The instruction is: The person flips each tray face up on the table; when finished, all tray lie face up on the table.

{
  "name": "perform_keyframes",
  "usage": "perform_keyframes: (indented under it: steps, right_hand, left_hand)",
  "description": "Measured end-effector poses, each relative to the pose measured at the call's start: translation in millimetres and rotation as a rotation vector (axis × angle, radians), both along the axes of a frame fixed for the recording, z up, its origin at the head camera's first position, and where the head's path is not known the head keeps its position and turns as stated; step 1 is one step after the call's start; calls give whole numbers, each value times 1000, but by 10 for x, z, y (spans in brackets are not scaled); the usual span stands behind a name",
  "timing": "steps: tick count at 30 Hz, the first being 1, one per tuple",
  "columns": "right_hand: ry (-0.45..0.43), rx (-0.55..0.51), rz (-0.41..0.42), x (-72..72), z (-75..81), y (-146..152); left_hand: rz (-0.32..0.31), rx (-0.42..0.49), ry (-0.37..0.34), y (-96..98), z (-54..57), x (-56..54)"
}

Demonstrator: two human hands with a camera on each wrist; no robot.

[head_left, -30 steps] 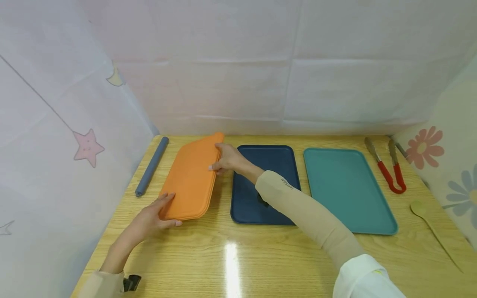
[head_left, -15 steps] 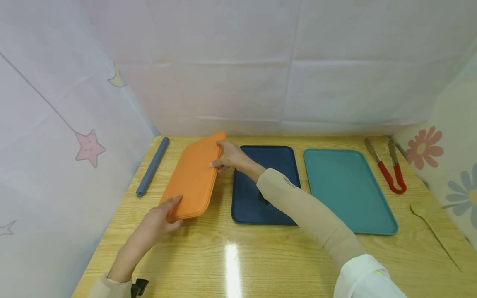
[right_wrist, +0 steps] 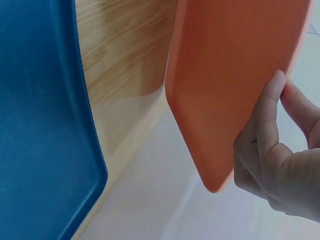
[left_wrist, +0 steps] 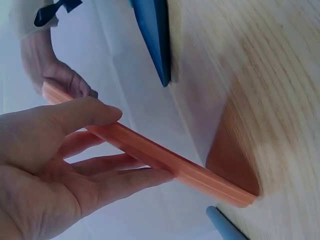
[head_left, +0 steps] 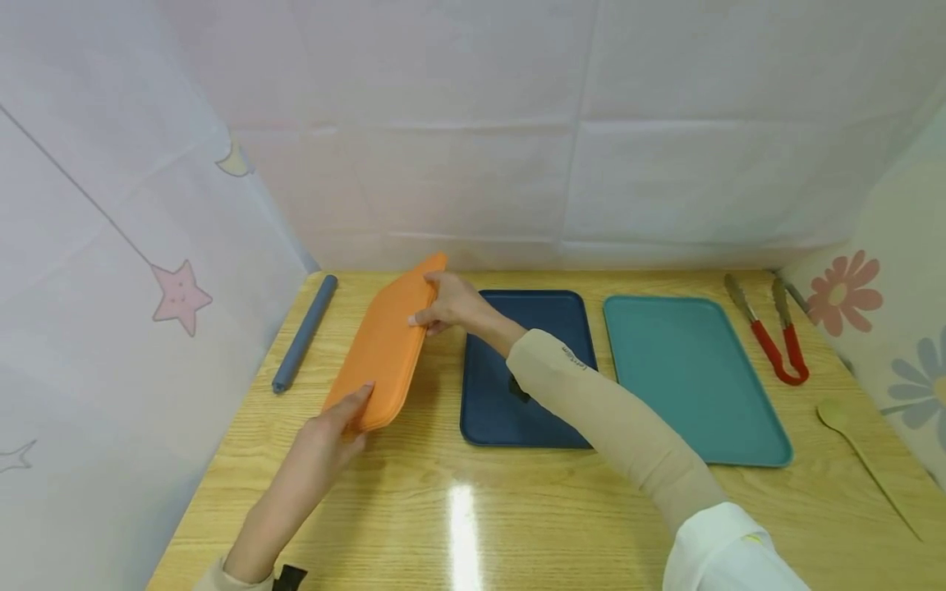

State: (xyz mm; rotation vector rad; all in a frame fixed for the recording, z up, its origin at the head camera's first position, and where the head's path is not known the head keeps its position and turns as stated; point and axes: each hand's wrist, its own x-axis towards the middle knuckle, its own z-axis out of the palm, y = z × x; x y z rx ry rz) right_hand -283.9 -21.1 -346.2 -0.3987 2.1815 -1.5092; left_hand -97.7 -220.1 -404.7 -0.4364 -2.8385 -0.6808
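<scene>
An orange tray (head_left: 384, 341) is tipped up at the left part of the table, its right edge raised off the wood. Its rim shows a double line, so I cannot tell whether it is one tray or two stacked. My left hand (head_left: 316, 450) pinches the near edge, thumb on one face and fingers on the other, as the left wrist view shows. My right hand (head_left: 460, 305) grips the raised right edge near the far end. In the right wrist view, the tray's underside (right_wrist: 225, 75) faces the camera, and its lower left edge stays near the tabletop.
Right of the orange tray lies a navy tray (head_left: 528, 316), partly under my right forearm, then a teal tray (head_left: 687, 377). A grey-blue roll (head_left: 305, 332) lies at the left edge. Red-handled tongs (head_left: 772, 345) and a gold spoon (head_left: 835, 417) lie at the right.
The orange tray has tipped up more steeply, its right edge rising. My left hand has moved right and slightly up along the near edge. The right hand keeps its grip.
</scene>
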Motion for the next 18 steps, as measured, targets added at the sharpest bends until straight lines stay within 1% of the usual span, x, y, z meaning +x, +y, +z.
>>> perform_keyframes:
  steps: [6,10,13,18]
  right_hand:
    - [-6,-9,-4,6,49,0]
    - [-11,-48,-28,11,95,-6]
    - [-7,-78,-40,12,131,-7]
    - [15,-104,-47,13,193,-2]
  left_hand:
    - [8,31,135,69,-21,42]
    - [-18,36,220,98,-18,43]
    - [-41,45,261,124,-2,51]
    - [-44,64,286,166,15,61]
